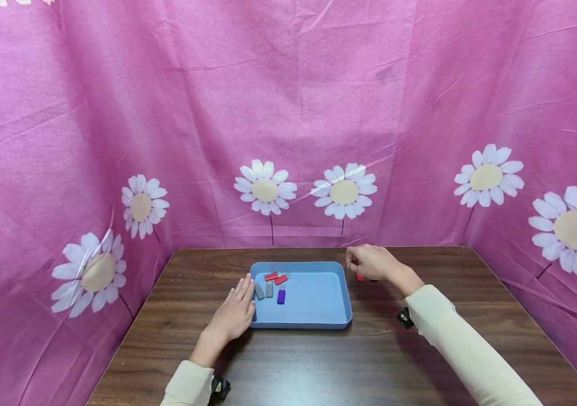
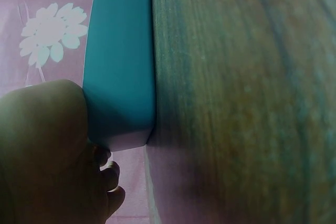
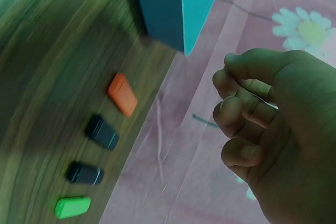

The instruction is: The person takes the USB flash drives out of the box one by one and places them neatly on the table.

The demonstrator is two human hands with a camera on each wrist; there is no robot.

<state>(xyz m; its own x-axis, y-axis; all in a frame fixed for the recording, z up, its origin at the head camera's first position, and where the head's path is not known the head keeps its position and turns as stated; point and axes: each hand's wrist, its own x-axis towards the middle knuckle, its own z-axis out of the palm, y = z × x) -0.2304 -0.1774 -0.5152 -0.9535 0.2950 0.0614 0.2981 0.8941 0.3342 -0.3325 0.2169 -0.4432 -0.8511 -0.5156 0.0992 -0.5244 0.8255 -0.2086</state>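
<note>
A blue tray [image 1: 318, 299] holds two red USB-stick-like pieces [image 1: 280, 279], two grey ones [image 1: 269, 290] and a purple one [image 1: 281, 296]. My left hand [image 1: 232, 313] rests at the tray's left wall, fingers extended; the left wrist view has this hand [image 2: 47, 150] against the tray's side [image 2: 119, 51]. Beyond the tray's right side, my right hand [image 1: 375, 264] hovers with curled fingers. In the right wrist view, thumb and fingers of this hand [image 3: 278, 108] curl inward with nothing visible between them, beside an orange-red piece [image 3: 123, 95] lying on the table.
Two black pieces [image 3: 102, 131] and a green piece [image 3: 73, 208] lie in a row with the orange-red one on the wooden table [image 1: 298, 361]. A pink curtain [image 1: 298, 113] with white daisies surrounds the table's back and sides.
</note>
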